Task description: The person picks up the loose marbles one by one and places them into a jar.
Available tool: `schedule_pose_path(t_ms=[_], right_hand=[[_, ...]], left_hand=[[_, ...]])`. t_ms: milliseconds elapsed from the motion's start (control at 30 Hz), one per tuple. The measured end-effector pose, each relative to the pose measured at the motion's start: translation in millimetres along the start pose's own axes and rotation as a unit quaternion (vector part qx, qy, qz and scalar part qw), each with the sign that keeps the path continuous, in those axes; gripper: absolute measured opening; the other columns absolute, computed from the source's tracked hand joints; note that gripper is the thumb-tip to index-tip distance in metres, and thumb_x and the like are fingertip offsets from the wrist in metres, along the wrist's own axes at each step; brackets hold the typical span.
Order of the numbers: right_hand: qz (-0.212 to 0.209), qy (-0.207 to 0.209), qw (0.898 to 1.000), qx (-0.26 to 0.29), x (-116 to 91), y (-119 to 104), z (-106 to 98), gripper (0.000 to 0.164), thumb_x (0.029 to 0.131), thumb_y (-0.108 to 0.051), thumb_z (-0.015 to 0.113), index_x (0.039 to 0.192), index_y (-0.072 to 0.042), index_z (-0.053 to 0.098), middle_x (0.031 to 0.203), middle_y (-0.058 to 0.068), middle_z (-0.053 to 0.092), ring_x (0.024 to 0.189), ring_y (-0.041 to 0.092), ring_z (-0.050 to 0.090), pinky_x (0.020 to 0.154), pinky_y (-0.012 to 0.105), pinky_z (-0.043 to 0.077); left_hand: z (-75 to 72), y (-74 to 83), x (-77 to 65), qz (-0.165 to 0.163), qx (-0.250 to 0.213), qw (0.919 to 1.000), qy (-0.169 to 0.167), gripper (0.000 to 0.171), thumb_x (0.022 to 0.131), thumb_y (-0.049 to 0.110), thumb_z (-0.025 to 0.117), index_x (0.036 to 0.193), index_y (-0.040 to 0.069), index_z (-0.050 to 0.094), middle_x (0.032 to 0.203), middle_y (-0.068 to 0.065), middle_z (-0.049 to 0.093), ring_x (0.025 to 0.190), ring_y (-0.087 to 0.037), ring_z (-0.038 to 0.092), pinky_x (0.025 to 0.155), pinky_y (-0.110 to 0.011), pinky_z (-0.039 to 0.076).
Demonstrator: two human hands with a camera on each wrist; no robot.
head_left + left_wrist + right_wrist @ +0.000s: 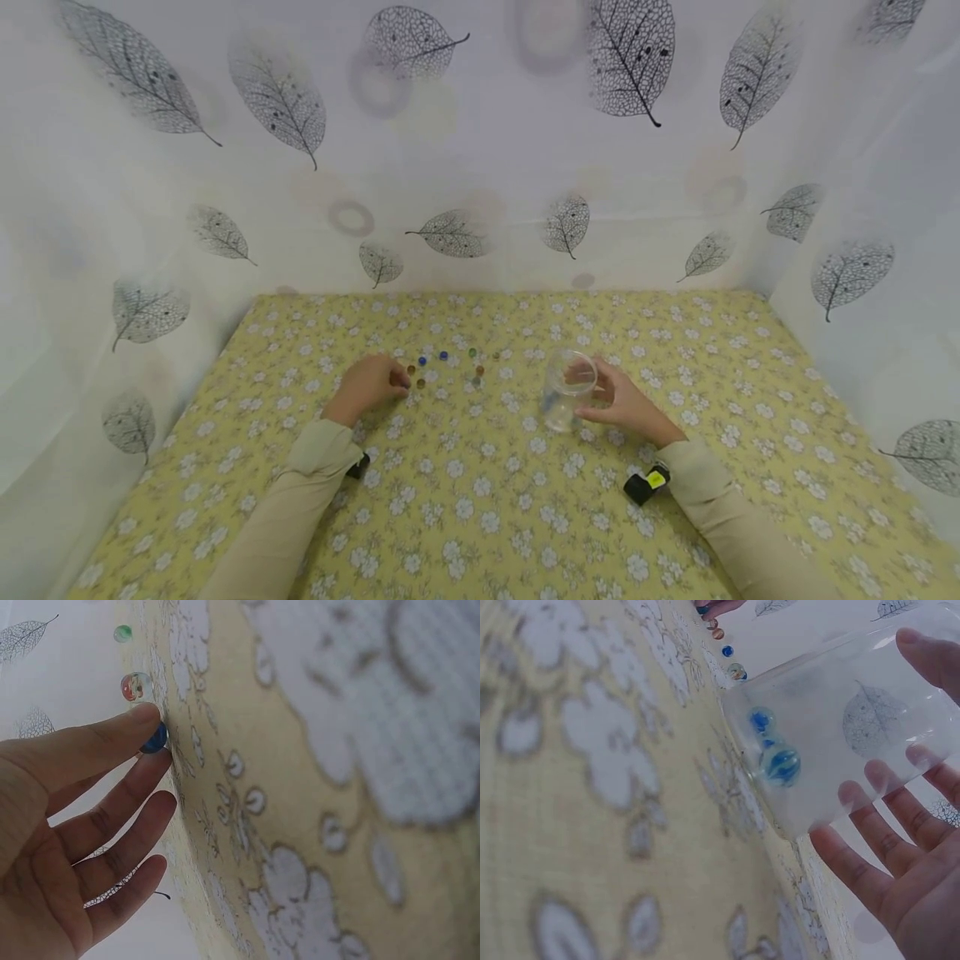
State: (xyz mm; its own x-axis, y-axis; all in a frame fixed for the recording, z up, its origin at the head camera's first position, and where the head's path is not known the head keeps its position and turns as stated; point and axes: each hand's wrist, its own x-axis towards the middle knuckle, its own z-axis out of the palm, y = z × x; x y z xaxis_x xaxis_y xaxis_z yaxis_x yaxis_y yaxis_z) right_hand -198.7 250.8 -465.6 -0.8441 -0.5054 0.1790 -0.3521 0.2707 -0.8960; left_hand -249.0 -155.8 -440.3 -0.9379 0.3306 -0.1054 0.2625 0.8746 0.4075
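Note:
My left hand (372, 387) is low over the left part of the table, beside a loose group of glass marbles. Its thumb and index finger pinch a blue marble (155, 739) right at the cloth, while the other fingers spread apart. On the right, my right hand (626, 406) holds an upright clear cup (558, 408), thumb on one side and fingers on the other. Blue-swirled marbles (781, 764) lie at the bottom of the cup. A red-and-white marble (136, 687) and a green marble (123, 634) sit beyond the left fingertips.
Between the hands lie several marbles, among them a blue one (444, 356), a brown one (421, 384) and a green one (472, 353). A yellow flowered cloth (465, 525) covers the table. White leaf-print curtains (480, 167) enclose the back and sides.

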Motion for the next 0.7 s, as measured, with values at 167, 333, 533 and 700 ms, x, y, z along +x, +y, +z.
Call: schedule_pose_path(t_ms=[167, 333, 533, 700], right_hand=[[-0.012, 0.005, 1.0, -0.014, -2.0, 2.2, 0.5, 0.059, 0.085, -0.009, 0.069, 0.135, -0.002, 0.04, 0.131, 0.021, 0.05, 0.12, 0.021, 0.052, 0.095, 0.045, 0.048], [-0.023, 0.008, 0.999, -0.022, -3.3, 2.2, 0.3, 0.061, 0.084, -0.008, 0.068, 0.136, 0.0, 0.038, 0.13, 0.017, 0.05, 0.119, 0.017, 0.053, 0.092, 0.044, 0.049], [0.023, 0.002, 1.0, -0.019, -3.9, -4.6, -0.3, 0.063, 0.085, -0.007, 0.068, 0.138, -0.001, 0.036, 0.134, 0.018, 0.047, 0.122, 0.023, 0.05, 0.095, 0.054, 0.044], [0.02, -0.002, 1.0, -0.015, -0.6, -2.3, -1.5, 0.061, 0.084, -0.011, 0.07, 0.137, -0.007, 0.039, 0.134, 0.017, 0.048, 0.119, 0.003, 0.05, 0.096, 0.056, 0.043]], left_hand=[[1.4, -2.7, -1.0, -0.003, -0.001, 1.0, 0.001, 0.011, 0.08, 0.018, 0.074, 0.089, 0.013, 0.074, 0.088, -0.002, 0.069, 0.076, -0.014, 0.062, 0.068, -0.032, 0.053], [-4.9, 3.8, -5.3, 0.008, 0.009, 0.9997, 0.023, 0.014, 0.081, 0.02, 0.073, 0.092, 0.012, 0.074, 0.089, -0.004, 0.069, 0.076, -0.015, 0.061, 0.066, -0.033, 0.052], [-14.9, 25.8, -8.6, 0.024, 0.012, 0.9989, 0.039, 0.016, 0.084, 0.023, 0.07, 0.098, 0.014, 0.073, 0.096, -0.003, 0.069, 0.085, -0.018, 0.062, 0.071, -0.037, 0.053], [-25.9, 55.4, -13.7, 0.049, -0.016, 0.9967, 0.062, 0.018, 0.085, 0.022, 0.069, 0.101, 0.015, 0.073, 0.098, -0.003, 0.07, 0.08, -0.017, 0.064, 0.069, -0.036, 0.053]])
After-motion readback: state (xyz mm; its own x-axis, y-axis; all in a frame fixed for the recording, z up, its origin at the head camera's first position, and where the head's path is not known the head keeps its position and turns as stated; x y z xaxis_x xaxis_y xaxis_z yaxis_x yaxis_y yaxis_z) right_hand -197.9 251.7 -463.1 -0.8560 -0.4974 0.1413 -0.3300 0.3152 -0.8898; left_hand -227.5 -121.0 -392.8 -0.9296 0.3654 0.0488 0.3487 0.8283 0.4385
